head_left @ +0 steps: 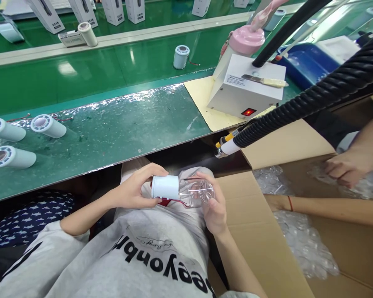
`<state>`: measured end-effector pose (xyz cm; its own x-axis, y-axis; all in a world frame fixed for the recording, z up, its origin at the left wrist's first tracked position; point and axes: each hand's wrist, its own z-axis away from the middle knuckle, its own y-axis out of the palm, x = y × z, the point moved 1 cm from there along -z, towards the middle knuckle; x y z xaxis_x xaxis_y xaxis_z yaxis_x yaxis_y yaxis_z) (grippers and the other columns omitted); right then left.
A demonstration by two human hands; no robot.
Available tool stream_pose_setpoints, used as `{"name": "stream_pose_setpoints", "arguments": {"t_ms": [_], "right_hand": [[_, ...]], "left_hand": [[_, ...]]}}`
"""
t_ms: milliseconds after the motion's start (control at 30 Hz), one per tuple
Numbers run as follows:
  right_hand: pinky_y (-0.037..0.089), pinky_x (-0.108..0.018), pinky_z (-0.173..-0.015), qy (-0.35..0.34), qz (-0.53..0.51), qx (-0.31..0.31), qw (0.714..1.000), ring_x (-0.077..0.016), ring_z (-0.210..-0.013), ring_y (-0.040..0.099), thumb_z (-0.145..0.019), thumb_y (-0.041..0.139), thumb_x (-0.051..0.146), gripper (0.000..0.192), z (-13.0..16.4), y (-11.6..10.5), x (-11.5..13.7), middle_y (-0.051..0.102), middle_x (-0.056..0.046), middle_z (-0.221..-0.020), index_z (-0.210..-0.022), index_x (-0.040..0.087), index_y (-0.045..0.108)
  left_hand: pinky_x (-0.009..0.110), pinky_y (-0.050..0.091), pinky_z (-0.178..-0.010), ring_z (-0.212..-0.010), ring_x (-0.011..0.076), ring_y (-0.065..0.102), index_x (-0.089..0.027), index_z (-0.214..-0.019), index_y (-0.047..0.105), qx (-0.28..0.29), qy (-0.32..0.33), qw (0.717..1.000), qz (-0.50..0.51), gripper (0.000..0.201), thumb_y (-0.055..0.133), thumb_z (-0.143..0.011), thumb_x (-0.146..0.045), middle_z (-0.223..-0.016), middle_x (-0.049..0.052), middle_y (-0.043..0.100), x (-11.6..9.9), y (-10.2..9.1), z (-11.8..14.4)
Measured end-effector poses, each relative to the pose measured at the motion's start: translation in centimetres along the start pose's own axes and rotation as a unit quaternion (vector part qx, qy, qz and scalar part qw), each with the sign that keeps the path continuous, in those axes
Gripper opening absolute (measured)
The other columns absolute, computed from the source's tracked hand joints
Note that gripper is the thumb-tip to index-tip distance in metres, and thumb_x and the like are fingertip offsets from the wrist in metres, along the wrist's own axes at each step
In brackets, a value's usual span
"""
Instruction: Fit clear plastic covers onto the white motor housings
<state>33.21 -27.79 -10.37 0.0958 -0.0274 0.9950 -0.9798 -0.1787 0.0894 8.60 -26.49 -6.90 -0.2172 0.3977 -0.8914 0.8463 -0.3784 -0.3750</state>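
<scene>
Hands are observed below the bench edge, over the lap of a person in a grey printed sweatshirt [149,252]. The left hand [133,190] is closed around a white cylindrical housing [165,187], with the thumb above and the fingers beneath. The right hand [216,207] is cupped under a clear plastic part [196,192], fingers curled about its far end. The clear part is held end to end against the white housing; whether the two are fully joined cannot be told. Red wire [170,202] is seen beneath the housing.

On the bench [127,124], covered by a glossy film, three white cylinders [46,126] with ringed end faces are laid on their sides at the left, near one another. A further cylinder [180,56] is stood upright on the green belt beyond. A white control box [247,89] with a lit red switch is set on a yellow mat at the bench's right end, and a brush is laid on its top. A black corrugated hose [313,99] is run across from the right, ending in a white and yellow nozzle just beside the box.

A cardboard carton [267,248] holding clear plastic parts is placed to the right. A co-worker's hand [345,167] is rested inside it, fingers bent on the clear parts.
</scene>
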Motion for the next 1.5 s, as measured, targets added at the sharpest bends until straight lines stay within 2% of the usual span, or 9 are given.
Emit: {"name": "stream_pose_setpoints", "arguments": {"t_ms": [133,233,367,567,900,967,1133,1333,1500], "right_hand": [[0.052,-0.036,-0.069,0.036,-0.080,0.001,0.996,-0.0222,-0.075,0.062,-0.088,0.059,0.059,0.051,0.0,0.9,0.1,0.072,-0.006,-0.103,-0.127,0.025,0.066],[0.050,-0.035,-0.065,0.060,-0.128,-0.022,0.990,-0.0199,-0.066,0.057,-0.085,0.062,0.061,0.053,-0.2,1.4,0.1,0.071,-0.005,-0.092,-0.122,0.024,0.068],[0.051,-0.034,-0.065,0.090,-0.176,-0.026,0.980,-0.0194,-0.066,0.059,-0.082,0.066,0.064,0.053,-0.4,1.8,0.2,0.073,-0.005,-0.093,-0.118,0.024,0.070],[0.047,-0.029,-0.056,0.122,-0.211,-0.027,0.970,-0.0177,-0.063,0.059,-0.079,0.065,0.060,0.048,-0.5,2.2,0.2,0.075,-0.006,-0.094,-0.111,0.024,0.069],[0.047,-0.028,-0.053,0.139,-0.235,-0.041,0.961,-0.0171,-0.062,0.060,-0.078,0.068,0.059,0.049,-0.6,2.3,0.1,0.075,-0.006,-0.093,-0.110,0.022,0.072],[0.048,-0.028,-0.053,0.143,-0.242,-0.044,0.959,-0.0168,-0.062,0.059,-0.078,0.069,0.060,0.048,-0.6,2.3,0.1,0.074,-0.006,-0.093,-0.109,0.023,0.072],[0.048,-0.029,-0.053,0.152,-0.238,-0.047,0.958,-0.0177,-0.061,0.059,-0.078,0.069,0.061,0.048,-0.4,2.3,0.1,0.074,-0.005,-0.092,-0.109,0.024,0.071],[0.049,-0.029,-0.054,0.149,-0.246,-0.062,0.956,-0.0178,-0.062,0.060,-0.076,0.072,0.061,0.049,-0.3,2.1,0.0,0.073,-0.005,-0.091,-0.107,0.024,0.072],[0.050,-0.029,-0.055,0.165,-0.252,-0.057,0.952,-0.0184,-0.064,0.062,-0.075,0.073,0.063,0.050,-0.2,2.1,-0.1,0.074,-0.006,-0.091,-0.107,0.023,0.073]], "left_hand": [[0.037,0.055,-0.089,-0.103,0.0219,0.061,-0.025,-0.130,0.051,-0.006,0.069,0.997,-0.039,0.057,0.073,-0.078,-0.017,-0.116,0.009,0.060,0.2,0.5,0.2],[0.035,0.056,-0.084,-0.101,0.0206,0.057,-0.027,-0.136,0.052,0.013,0.087,0.993,-0.081,0.056,0.071,-0.083,-0.020,-0.113,0.008,0.054,0.1,0.7,0.3],[0.034,0.057,-0.085,-0.102,0.0205,0.055,-0.032,-0.140,0.055,0.041,0.099,0.988,-0.108,0.051,0.067,-0.091,-0.027,-0.112,0.007,0.049,0.1,0.7,0.4],[0.034,0.056,-0.089,-0.105,0.0204,0.053,-0.034,-0.132,0.066,0.070,0.081,0.991,-0.086,0.036,0.062,-0.097,-0.028,-0.116,0.008,0.048,0.2,0.5,0.7],[0.028,0.056,-0.089,-0.105,0.0172,0.055,-0.027,-0.107,0.076,0.027,0.096,0.994,-0.045,0.019,0.065,-0.095,-0.017,-0.114,0.007,0.047,-0.7,0.8,0.7],[0.030,0.056,-0.091,-0.107,0.0181,0.055,-0.028,-0.111,0.075,0.021,0.094,0.995,-0.036,0.021,0.066,-0.094,-0.019,-0.114,0.007,0.048,-0.6,0.8,0.6],[0.035,0.056,-0.092,-0.107,0.0200,0.055,-0.033,-0.136,0.061,0.019,0.071,0.996,-0.051,0.041,0.066,-0.096,-0.029,-0.114,0.007,0.049,-0.3,0.9,0.6],[0.032,0.055,-0.091,-0.107,0.0179,0.053,-0.030,-0.121,0.070,0.025,0.062,0.996,-0.060,0.024,0.063,-0.098,-0.025,-0.113,0.006,0.046,-0.5,1.2,0.7],[0.030,0.053,-0.091,-0.109,0.0178,0.052,-0.029,-0.117,0.067,0.035,0.068,0.996,-0.054,0.020,0.062,-0.098,-0.022,-0.118,0.006,0.044,-0.5,1.4,0.9]]}}
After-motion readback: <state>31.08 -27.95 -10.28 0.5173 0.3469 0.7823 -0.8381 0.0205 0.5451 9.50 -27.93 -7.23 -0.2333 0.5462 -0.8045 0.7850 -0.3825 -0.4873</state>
